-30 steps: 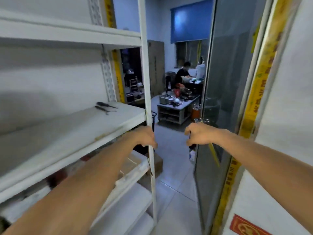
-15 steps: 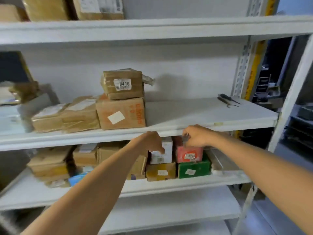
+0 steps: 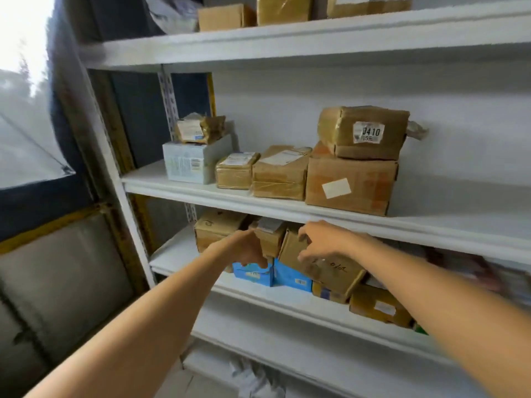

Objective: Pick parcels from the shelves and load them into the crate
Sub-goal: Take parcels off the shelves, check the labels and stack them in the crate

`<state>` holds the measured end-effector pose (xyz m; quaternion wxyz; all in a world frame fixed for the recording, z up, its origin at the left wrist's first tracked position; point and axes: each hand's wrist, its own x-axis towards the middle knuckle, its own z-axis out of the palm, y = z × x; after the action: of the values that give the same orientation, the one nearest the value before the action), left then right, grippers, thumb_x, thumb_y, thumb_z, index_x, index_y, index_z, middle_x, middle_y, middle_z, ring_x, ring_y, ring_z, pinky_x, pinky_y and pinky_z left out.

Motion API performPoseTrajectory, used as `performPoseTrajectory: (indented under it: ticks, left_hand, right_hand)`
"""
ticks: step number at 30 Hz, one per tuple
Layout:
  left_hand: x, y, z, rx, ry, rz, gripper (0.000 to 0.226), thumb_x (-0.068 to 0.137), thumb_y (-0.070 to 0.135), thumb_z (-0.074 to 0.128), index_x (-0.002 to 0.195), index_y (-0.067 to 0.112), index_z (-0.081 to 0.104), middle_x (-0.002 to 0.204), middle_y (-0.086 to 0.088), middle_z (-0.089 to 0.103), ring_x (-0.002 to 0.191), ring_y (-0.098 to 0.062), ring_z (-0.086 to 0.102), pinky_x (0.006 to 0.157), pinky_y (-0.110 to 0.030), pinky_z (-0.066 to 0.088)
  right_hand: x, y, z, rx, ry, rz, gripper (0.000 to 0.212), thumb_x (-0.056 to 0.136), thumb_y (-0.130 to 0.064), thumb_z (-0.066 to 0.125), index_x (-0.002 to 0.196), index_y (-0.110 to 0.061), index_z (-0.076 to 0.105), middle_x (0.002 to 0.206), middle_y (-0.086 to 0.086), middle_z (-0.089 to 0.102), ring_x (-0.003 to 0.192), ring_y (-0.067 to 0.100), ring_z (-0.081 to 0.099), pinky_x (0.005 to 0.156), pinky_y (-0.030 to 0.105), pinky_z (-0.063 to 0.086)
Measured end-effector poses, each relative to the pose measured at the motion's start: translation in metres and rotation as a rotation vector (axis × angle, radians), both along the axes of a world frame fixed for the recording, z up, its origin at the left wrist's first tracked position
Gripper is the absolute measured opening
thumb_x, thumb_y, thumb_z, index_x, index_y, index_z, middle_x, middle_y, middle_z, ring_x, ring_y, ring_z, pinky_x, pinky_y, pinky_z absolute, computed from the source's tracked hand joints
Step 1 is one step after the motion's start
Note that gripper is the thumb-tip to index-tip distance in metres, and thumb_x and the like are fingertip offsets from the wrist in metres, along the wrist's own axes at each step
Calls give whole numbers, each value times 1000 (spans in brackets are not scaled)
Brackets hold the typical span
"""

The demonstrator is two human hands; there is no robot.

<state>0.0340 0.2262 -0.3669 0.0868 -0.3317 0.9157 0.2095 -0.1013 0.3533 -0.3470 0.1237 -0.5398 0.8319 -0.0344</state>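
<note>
I face a white shelf rack full of parcels. My right hand (image 3: 321, 242) rests with spread fingers on the top of a tilted brown cardboard parcel (image 3: 330, 268) with handwriting, on the lower shelf (image 3: 287, 303). My left hand (image 3: 247, 248) is curled just left of it, in front of a small brown box (image 3: 268, 239) and above two blue boxes (image 3: 273, 275). It holds nothing that I can see. On the middle shelf (image 3: 258, 203) stand several taped brown parcels, one labelled 0410 (image 3: 365, 133). No crate is in view.
The top shelf (image 3: 258, 41) carries more cardboard boxes. A white-grey box (image 3: 189, 162) sits at the middle shelf's left end. The rack's white upright (image 3: 115, 179) stands left, with a dark wall and a bright window beyond. More parcels lie blurred at the lower shelf's right.
My view swung left from the doorway to the shelf rack and on to its left end. Both hands moved from the middle shelf's edge down to the parcels on the lower shelf.
</note>
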Motion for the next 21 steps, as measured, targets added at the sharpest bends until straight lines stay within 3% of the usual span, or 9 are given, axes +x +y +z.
performPoseTrajectory:
  ticks: [4, 8, 12, 15, 17, 19, 21]
  left_hand:
    - [35, -43, -14, -20, -9, 79, 40, 84, 25, 74, 116, 3, 66, 109, -18, 70, 88, -26, 67, 80, -33, 53]
    - [58, -88, -23, -19, -20, 125, 36, 86, 26, 72, 116, 8, 68, 113, -13, 69, 102, -26, 68, 87, -31, 53]
    - [65, -129, -29, -28, -9, 150, 37, 85, 27, 73, 117, 10, 67, 113, -11, 69, 101, -25, 68, 92, -33, 54]
    - [59, -159, -36, -46, 13, 138, 36, 86, 23, 71, 119, 11, 65, 113, -11, 68, 100, -26, 66, 88, -31, 55]
    - [51, -179, -44, -68, 8, 135, 35, 86, 24, 71, 119, 12, 65, 114, -10, 67, 102, -26, 64, 92, -34, 54]
    - [42, -200, -54, -85, 14, 143, 36, 85, 27, 72, 118, 15, 65, 115, -8, 66, 103, -25, 62, 95, -37, 52]
    - [34, -221, -66, -91, 21, 149, 35, 85, 29, 72, 117, 17, 64, 114, -7, 65, 102, -24, 61, 94, -37, 52]
  right_hand:
    - [24, -51, -18, 31, -19, 65, 44, 85, -35, 70, 119, -10, 60, 112, 7, 63, 96, 21, 61, 79, 35, 54]
    - [40, -101, -34, 20, -50, 73, 52, 83, -35, 71, 126, -9, 56, 118, 9, 60, 99, 22, 60, 85, 37, 53]
    - [49, -147, -53, -10, -89, 68, 51, 82, -33, 72, 122, -6, 57, 116, 13, 62, 101, 27, 60, 89, 42, 51]
    - [52, -178, -69, -32, -121, 57, 47, 84, -33, 70, 121, -7, 55, 108, 9, 60, 95, 24, 58, 70, 34, 49]
    - [47, -199, -79, -41, -130, 46, 39, 85, -29, 68, 116, -7, 56, 94, 5, 56, 81, 20, 55, 52, 26, 36]
    - [36, -222, -86, -32, -116, 40, 33, 85, -27, 68, 106, -7, 54, 92, 5, 51, 77, 20, 51, 48, 25, 30]
    - [22, -246, -91, -33, -90, 46, 33, 85, -30, 68, 103, -8, 51, 98, 8, 53, 82, 23, 54, 54, 27, 36]
